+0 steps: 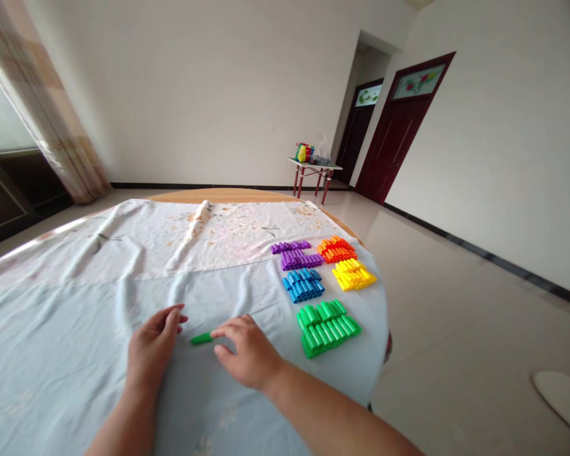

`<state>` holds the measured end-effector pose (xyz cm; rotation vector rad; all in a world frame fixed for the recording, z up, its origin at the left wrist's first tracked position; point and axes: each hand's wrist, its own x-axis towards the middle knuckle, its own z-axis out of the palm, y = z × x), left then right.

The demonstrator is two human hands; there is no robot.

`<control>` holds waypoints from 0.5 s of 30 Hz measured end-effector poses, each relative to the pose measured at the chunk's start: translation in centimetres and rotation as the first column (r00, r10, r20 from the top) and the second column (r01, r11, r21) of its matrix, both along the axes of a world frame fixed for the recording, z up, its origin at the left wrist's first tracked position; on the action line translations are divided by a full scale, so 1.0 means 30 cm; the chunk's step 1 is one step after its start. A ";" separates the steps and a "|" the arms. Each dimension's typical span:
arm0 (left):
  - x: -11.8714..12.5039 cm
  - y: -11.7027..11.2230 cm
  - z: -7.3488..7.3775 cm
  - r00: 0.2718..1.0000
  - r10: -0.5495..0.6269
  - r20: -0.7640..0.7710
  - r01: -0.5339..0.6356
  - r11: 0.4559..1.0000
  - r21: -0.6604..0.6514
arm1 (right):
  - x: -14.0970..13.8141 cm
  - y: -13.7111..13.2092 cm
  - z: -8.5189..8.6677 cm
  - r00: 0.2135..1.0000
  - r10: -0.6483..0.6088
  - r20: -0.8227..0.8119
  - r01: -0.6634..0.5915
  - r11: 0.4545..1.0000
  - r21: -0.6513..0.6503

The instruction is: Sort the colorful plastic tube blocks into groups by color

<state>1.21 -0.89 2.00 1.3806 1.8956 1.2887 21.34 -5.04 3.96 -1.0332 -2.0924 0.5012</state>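
A single green peg point(201, 339) lies on the pale blue cloth point(66, 329) near the table's front. My right hand point(244, 351) rests palm down just right of it, the index fingertip touching the peg's right end, fingers loosely spread. My left hand point(152, 345) lies on the cloth to the peg's left, fingers together and slightly curled, holding nothing. To the right sit sorted piles of pegs: green point(327, 326), blue point(303, 284), purple point(297, 254), orange point(337, 249) and yellow point(353, 275).
A white flowered cloth point(209, 231) covers the far half of the round wooden table point(218, 193). The table edge falls off at the right beyond the piles. A small red-legged side table point(314, 171) with bags stands by dark red doors point(399, 126).
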 end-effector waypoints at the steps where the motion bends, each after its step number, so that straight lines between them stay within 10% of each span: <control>1: -0.003 0.002 -0.001 1.000 0.002 0.002 -0.002 1.000 0.002 | -0.026 0.018 -0.013 1.000 -0.002 0.028 0.002 1.000 0.011; 15: -0.014 0.009 0.014 1.000 0.001 -0.004 -0.001 0.997 -0.074 | -0.106 0.085 -0.092 0.943 -0.099 0.317 0.089 0.995 0.045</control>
